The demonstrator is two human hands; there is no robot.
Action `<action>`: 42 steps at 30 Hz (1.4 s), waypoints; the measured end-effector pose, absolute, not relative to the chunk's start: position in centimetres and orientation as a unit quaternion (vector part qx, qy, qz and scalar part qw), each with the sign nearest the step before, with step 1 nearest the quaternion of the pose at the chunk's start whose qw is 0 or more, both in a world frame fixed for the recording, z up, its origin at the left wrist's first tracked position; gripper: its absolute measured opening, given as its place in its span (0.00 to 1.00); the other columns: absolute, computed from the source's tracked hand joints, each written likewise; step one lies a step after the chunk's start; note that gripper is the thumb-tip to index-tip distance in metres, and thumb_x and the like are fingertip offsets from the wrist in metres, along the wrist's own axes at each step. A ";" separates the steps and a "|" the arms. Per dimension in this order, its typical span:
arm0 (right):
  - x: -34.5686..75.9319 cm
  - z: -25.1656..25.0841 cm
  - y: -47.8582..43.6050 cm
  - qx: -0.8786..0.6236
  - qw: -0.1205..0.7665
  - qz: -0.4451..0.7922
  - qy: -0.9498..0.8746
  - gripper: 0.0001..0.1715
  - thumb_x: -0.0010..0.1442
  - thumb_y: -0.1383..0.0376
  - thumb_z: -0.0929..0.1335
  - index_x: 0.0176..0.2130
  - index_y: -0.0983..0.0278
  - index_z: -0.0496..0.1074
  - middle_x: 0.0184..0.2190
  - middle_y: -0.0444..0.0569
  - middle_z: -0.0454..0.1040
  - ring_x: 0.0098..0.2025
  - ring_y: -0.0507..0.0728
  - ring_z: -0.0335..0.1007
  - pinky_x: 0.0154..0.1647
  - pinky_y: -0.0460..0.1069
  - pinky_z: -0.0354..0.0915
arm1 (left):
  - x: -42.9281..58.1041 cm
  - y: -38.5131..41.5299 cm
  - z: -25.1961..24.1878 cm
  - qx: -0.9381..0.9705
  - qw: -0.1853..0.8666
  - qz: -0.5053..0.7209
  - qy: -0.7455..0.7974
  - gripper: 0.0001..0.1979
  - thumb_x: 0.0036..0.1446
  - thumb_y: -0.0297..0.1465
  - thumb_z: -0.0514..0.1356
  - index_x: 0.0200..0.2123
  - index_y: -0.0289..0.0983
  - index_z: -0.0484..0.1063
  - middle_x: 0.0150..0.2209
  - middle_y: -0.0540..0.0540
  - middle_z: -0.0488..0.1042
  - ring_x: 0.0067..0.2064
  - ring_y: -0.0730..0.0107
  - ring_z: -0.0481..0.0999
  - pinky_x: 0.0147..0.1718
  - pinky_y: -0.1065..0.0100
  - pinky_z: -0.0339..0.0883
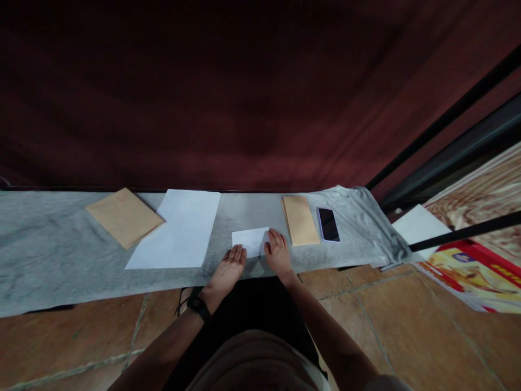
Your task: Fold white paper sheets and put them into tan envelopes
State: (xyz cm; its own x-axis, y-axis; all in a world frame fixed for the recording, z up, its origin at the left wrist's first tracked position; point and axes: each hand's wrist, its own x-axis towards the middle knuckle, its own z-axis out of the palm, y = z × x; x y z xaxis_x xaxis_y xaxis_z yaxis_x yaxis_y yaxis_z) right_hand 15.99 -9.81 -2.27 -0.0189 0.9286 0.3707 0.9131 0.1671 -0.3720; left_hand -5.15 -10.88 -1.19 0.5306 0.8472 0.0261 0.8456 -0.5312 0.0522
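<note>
A small white sheet of paper (251, 240), perhaps folded, lies flat on the grey cloth right in front of me. My left hand (230, 266) rests at its lower left corner, fingers stretched out and palm partly turned up. At its right edge lies my right hand (277, 253), fingers extended and flat, the tips touching the paper. Neither hand grips anything. To the right of my right hand is a stack of brown envelopes (301, 220). Larger white sheets (181, 231) lie to the left of my left hand.
Another brown envelope pile (125, 218) overlaps the white sheets at far left. A phone (329, 225) lies right of the envelopes. Grey cloth (52, 244) covers the narrow table, backed by a dark red curtain (244, 108). Black poles and a colourful box (476, 274) stand at right.
</note>
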 end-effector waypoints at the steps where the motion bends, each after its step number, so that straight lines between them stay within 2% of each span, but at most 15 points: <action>1: 16.0 -2.3 -9.9 -0.642 0.281 0.021 -0.713 0.26 0.70 0.67 0.60 0.64 0.70 0.65 0.63 0.58 0.69 0.67 0.60 0.61 0.69 0.59 0.53 | -5.1 -10.9 -0.8 0.875 0.015 0.029 0.483 0.30 0.58 0.15 0.45 0.59 0.36 0.70 0.63 0.37 0.70 0.65 0.59 0.68 0.61 0.54 0.66; 5: 16.0 -1.9 -10.8 -0.604 0.301 0.060 -0.735 0.27 0.71 0.63 0.61 0.65 0.66 0.63 0.64 0.57 0.67 0.67 0.60 0.60 0.70 0.62 0.52 | -5.4 -10.7 1.1 0.870 0.030 0.091 0.484 0.24 0.62 0.20 0.49 0.56 0.38 0.72 0.58 0.40 0.75 0.60 0.58 0.74 0.58 0.56 0.69; 8: 16.4 -1.1 -11.2 -0.556 0.314 0.112 -0.761 0.30 0.69 0.58 0.65 0.67 0.62 0.61 0.66 0.54 0.66 0.68 0.59 0.60 0.70 0.61 0.53 | -6.0 -10.3 2.8 0.843 0.067 0.178 0.503 0.16 0.66 0.28 0.51 0.49 0.38 0.76 0.50 0.39 0.80 0.52 0.56 0.78 0.54 0.54 0.70; 10: 16.8 -0.3 -11.1 -0.537 0.330 0.154 -0.761 0.26 0.68 0.57 0.66 0.63 0.60 0.66 0.61 0.52 0.71 0.64 0.59 0.65 0.68 0.59 0.57 | -6.4 -9.9 3.8 0.813 0.122 0.249 0.511 0.14 0.67 0.33 0.53 0.43 0.39 0.78 0.44 0.42 0.82 0.48 0.57 0.79 0.51 0.56 0.70; 12: 17.0 0.5 -10.6 -0.540 0.355 0.197 -0.737 0.18 0.68 0.58 0.65 0.54 0.59 0.74 0.52 0.50 0.78 0.56 0.58 0.73 0.62 0.57 0.64 | -6.7 -9.2 4.7 0.764 0.199 0.326 0.520 0.12 0.65 0.37 0.55 0.39 0.40 0.78 0.40 0.45 0.82 0.43 0.61 0.79 0.47 0.60 0.70; 14: 16.9 1.3 -9.9 -0.562 0.389 0.239 -0.690 0.15 0.68 0.58 0.65 0.47 0.60 0.77 0.41 0.48 0.81 0.44 0.57 0.77 0.50 0.52 0.70 | -6.7 -8.4 5.4 0.686 0.272 0.398 0.545 0.12 0.62 0.40 0.59 0.37 0.40 0.78 0.34 0.48 0.80 0.36 0.66 0.77 0.38 0.66 0.70; 16: 16.5 1.7 -8.9 -0.591 0.421 0.268 -0.634 0.16 0.68 0.55 0.64 0.42 0.61 0.76 0.34 0.45 0.79 0.35 0.55 0.76 0.38 0.48 0.70 | -6.6 -7.8 5.6 0.590 0.338 0.461 0.571 0.13 0.58 0.42 0.62 0.38 0.39 0.77 0.26 0.52 0.74 0.28 0.71 0.72 0.30 0.70 0.65; 18: 16.1 1.8 -7.9 -0.614 0.436 0.275 -0.597 0.17 0.67 0.54 0.63 0.39 0.61 0.75 0.30 0.43 0.77 0.31 0.54 0.73 0.32 0.46 0.68 | -6.3 -7.5 5.3 0.508 0.405 0.497 0.576 0.18 0.54 0.42 0.65 0.45 0.38 0.76 0.23 0.55 0.69 0.25 0.73 0.68 0.26 0.72 0.61; 21: 15.8 1.2 -6.6 -0.641 0.435 0.259 -0.577 0.15 0.66 0.56 0.63 0.37 0.62 0.74 0.28 0.42 0.76 0.30 0.53 0.71 0.32 0.46 0.67 | -5.7 -7.4 3.7 0.453 0.474 0.494 0.572 0.28 0.51 0.38 0.66 0.55 0.36 0.70 0.26 0.55 0.72 0.26 0.72 0.70 0.26 0.71 0.63; 25: 15.8 0.0 -6.0 -0.679 0.408 0.230 -0.566 0.13 0.64 0.62 0.63 0.41 0.64 0.75 0.31 0.48 0.77 0.32 0.57 0.74 0.35 0.49 0.69 | -5.2 -7.1 0.9 0.474 0.429 0.453 0.621 0.27 0.50 0.29 0.63 0.55 0.35 0.70 0.28 0.53 0.73 0.28 0.71 0.72 0.30 0.68 0.68; 28: 15.6 -0.4 -6.5 -0.695 0.387 0.193 -0.574 0.18 0.64 0.68 0.63 0.52 0.67 0.73 0.45 0.58 0.78 0.45 0.61 0.75 0.47 0.54 0.69 | -4.7 -6.8 -0.2 0.505 0.374 0.430 0.648 0.24 0.50 0.26 0.61 0.53 0.35 0.72 0.31 0.50 0.74 0.31 0.69 0.75 0.36 0.64 0.72; 30: 15.0 -0.4 -7.1 -0.696 0.349 0.126 -0.614 0.23 0.65 0.69 0.62 0.59 0.67 0.69 0.57 0.62 0.72 0.58 0.63 0.69 0.58 0.58 0.65 | -4.3 -6.9 -0.4 0.565 0.309 0.401 0.652 0.22 0.53 0.24 0.59 0.53 0.36 0.73 0.38 0.46 0.76 0.36 0.66 0.77 0.42 0.62 0.73; 34: 12.7 -0.8 -8.6 -0.637 0.258 0.044 -0.725 0.26 0.70 0.67 0.60 0.65 0.68 0.63 0.68 0.59 0.61 0.69 0.61 0.55 0.68 0.58 0.57 | -3.3 -8.0 0.1 0.679 0.163 0.326 0.638 0.21 0.60 0.23 0.52 0.55 0.35 0.72 0.50 0.38 0.76 0.47 0.60 0.78 0.51 0.57 0.72; 38: 10.9 -1.7 -10.0 -0.585 0.199 0.062 -0.784 0.29 0.72 0.64 0.59 0.69 0.65 0.59 0.69 0.56 0.60 0.71 0.60 0.53 0.71 0.60 0.51 | -2.2 -9.5 0.5 0.728 0.092 0.267 0.625 0.21 0.66 0.29 0.50 0.59 0.35 0.70 0.60 0.34 0.71 0.62 0.49 0.70 0.60 0.46 0.63; 42: 10.7 -2.1 -10.4 -0.575 0.172 0.054 -0.798 0.35 0.70 0.67 0.59 0.72 0.66 0.51 0.71 0.57 0.55 0.72 0.63 0.50 0.72 0.63 0.48 | -1.4 -9.8 -0.4 0.794 0.058 0.186 0.575 0.27 0.70 0.36 0.46 0.67 0.30 0.61 0.68 0.33 0.63 0.70 0.50 0.58 0.66 0.45 0.54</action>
